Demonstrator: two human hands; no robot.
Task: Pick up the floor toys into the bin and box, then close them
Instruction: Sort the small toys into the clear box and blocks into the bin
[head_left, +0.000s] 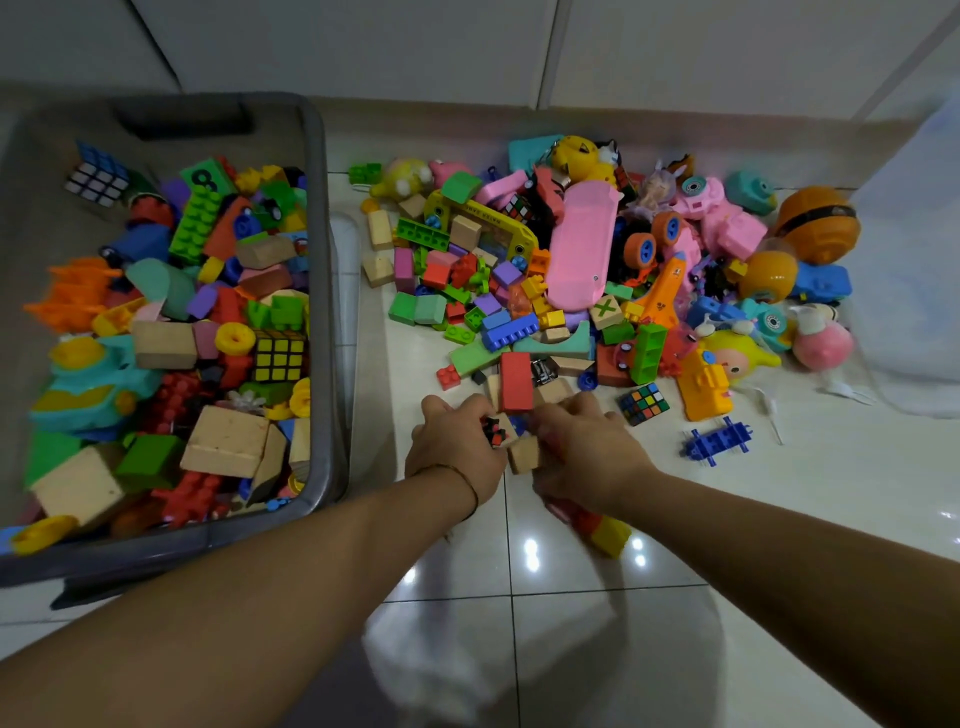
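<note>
Left hand (457, 441) and right hand (587, 452) curl around small blocks (522, 453)

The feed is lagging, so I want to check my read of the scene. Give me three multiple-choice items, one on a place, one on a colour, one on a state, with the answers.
1. On which side of the floor toy pile does the grey plastic bin lie?
A. left
B. right
C. behind it

2. What colour is the long rectangular block just beyond the hands?
A. green
B. red
C. white

3. The left hand and right hand are:
A. flat on the tiles
B. inside the bin
C. curled round small blocks at the pile's near edge

Answers:
1 A, the bin fills the picture's left side.
2 B, the block is plainly red.
3 C, the fingers of both hands close on blocks.
</note>
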